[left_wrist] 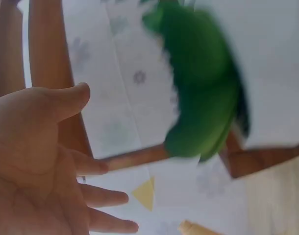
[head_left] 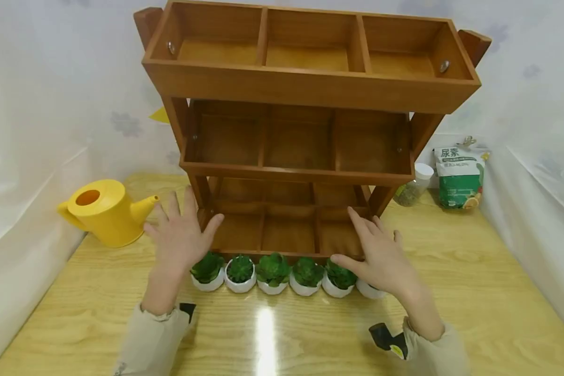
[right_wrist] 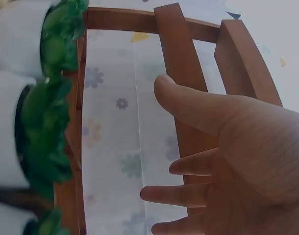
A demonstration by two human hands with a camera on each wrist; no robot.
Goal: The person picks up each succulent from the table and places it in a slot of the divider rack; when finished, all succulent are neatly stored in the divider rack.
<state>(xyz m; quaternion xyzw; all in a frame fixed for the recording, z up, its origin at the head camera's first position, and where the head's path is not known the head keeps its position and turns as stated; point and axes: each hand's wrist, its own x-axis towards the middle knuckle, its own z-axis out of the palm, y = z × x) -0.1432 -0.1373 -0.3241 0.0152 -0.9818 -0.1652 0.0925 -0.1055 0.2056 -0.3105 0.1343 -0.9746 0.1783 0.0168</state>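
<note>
My left hand [head_left: 179, 244] hovers with spread fingers over the left end of a row of small potted succulents. Across from it, my right hand [head_left: 386, 260] has its fingers extended above the row's right end, partly hiding the last white pot [head_left: 370, 290]. Neither hand holds anything. The row includes a leafy green succulent [head_left: 272, 269] in a white faceted pot, standing before a brown wooden tiered shelf [head_left: 310, 89]. The left wrist view shows a blurred green succulent [left_wrist: 203, 83] beyond the thumb; the right wrist view shows several white pots [right_wrist: 7, 129] at its left.
A yellow watering can [head_left: 105, 219] stands on the table [head_left: 216, 339] at left. Behind the shelf on the right are a white-lidded clear jar [head_left: 413, 185] and a green and white bag [head_left: 460, 177] with a clip. Whitish patterned sheeting [head_left: 37, 104] surrounds the table.
</note>
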